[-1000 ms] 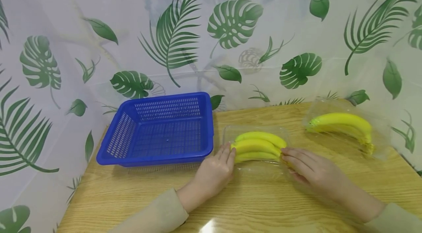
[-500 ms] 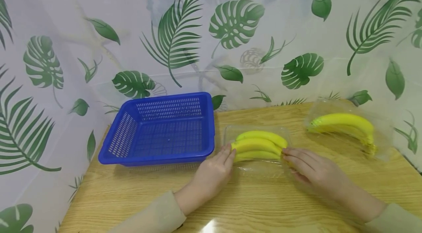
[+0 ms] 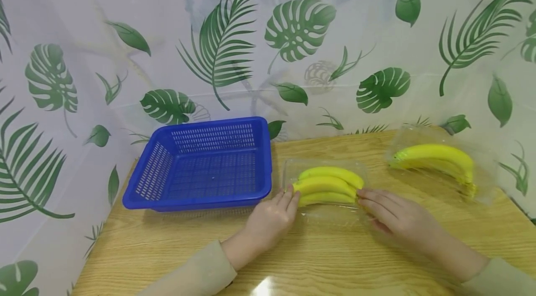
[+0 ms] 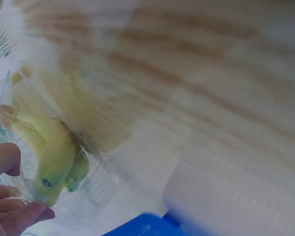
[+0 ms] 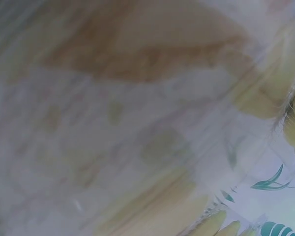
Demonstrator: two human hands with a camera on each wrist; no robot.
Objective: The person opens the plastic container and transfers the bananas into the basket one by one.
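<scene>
Backdrop: a leaf-printed curtain (image 3: 293,44) is hanging behind a wood-grain bench (image 3: 335,259). Landmark: a blue basket (image 3: 201,165) is sitting at the bench's back left, holding nothing. Item one: a banana bunch (image 3: 326,185) in a clear plastic tray (image 3: 331,214) is lying just right of the basket, not yet lifted off the bench. Item two: a second bagged bunch (image 3: 435,158) is resting well to the right of the basket, untouched. Progress, as judged: both packs are staying outside the basket. Your left hand (image 3: 268,221) is pressing relaxed, nearly straight fingers against the tray's basket-side end; your right hand (image 3: 398,217) is laying spread fingers on the far end. Neither is curling round it.
</scene>
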